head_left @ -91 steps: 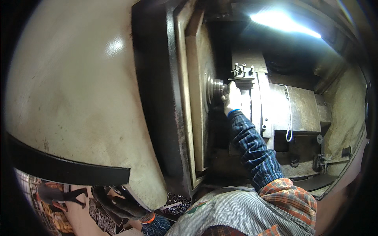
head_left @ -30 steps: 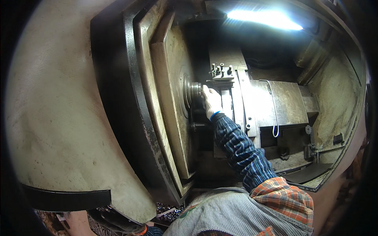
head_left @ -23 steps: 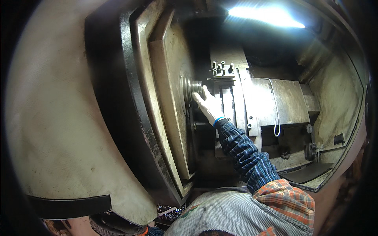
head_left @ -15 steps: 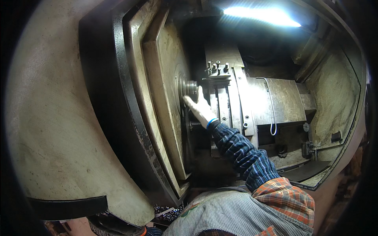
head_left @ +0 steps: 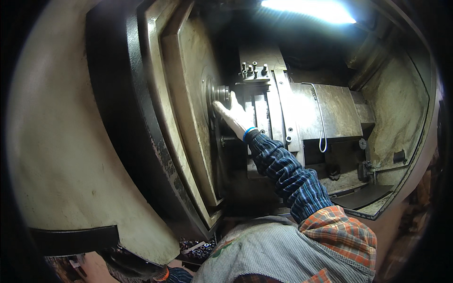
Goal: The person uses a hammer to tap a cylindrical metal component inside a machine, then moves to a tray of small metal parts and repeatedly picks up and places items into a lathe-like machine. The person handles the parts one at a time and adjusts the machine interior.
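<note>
My right hand [head_left: 234, 114], in a white glove with a blue cuff, reaches into a grimy lathe enclosure. Its fingers are stretched out, and the fingertips touch the small round metal chuck [head_left: 218, 92] on the left wall. I see nothing gripped in it. A tool post [head_left: 252, 75] with several upright bolts stands just right of the chuck, close above my hand. My forearm wears a dark blue striped sleeve [head_left: 283, 174]. Of my left arm only a blue sleeve end with an orange cuff [head_left: 163, 274] shows at the lower edge; the hand itself is out of sight.
A big beige curved machine cover [head_left: 71, 141] with a dark frame fills the left. A metal slide [head_left: 325, 108] with a thin wire loop [head_left: 322, 137] lies right of the tool post. A bright lamp [head_left: 306, 9] shines above. Small metal parts [head_left: 198, 247] lie below the door.
My right hand came off the tool post area, opened, and slid left and down until its fingertips reached the chuck. The view also shifted slightly.
</note>
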Available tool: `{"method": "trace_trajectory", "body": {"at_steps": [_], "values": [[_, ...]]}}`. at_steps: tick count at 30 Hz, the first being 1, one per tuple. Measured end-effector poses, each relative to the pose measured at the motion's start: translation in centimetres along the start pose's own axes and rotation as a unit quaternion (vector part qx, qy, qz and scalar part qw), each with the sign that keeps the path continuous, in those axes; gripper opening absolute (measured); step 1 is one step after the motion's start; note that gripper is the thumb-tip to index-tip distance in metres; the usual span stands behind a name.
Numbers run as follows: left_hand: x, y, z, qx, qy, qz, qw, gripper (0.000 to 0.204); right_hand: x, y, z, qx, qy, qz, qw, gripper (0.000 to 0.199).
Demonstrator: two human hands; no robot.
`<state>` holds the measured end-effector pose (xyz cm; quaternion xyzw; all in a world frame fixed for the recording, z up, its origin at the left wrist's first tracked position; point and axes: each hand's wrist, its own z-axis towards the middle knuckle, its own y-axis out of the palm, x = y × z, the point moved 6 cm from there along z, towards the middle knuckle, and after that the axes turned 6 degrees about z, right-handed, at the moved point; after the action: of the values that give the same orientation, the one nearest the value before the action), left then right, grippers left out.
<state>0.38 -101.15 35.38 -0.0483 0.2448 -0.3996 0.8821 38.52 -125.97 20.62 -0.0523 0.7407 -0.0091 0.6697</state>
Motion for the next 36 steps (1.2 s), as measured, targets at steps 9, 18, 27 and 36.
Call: {"method": "trace_trajectory", "body": {"at_steps": [9, 18, 27, 36], "values": [[0.4, -1.2, 0.7, -0.027, -0.087, 0.038, 0.995, 0.063, 1.2, -0.2, 1.0, -0.019, -0.014, -0.115, 0.993, 0.09], [-0.2, -1.2, 3.2, -0.039, -0.111, -0.27, 0.956, 0.044, 7.0, -1.5, 5.9, -0.094, 0.06, -0.066, 0.992, 0.052], [-1.8, -2.2, 3.2, -0.085, -0.112, -0.327, 0.934, 0.04, 0.3, -5.7, -10.0, -0.144, 0.043, -0.129, 0.98, 0.043], [-3.4, 0.5, -17.4, -0.204, -0.727, -0.524, 0.394, 0.039, 0.7, 4.3, -26.6, -0.617, 0.046, -0.26, 0.741, 0.038]]}}
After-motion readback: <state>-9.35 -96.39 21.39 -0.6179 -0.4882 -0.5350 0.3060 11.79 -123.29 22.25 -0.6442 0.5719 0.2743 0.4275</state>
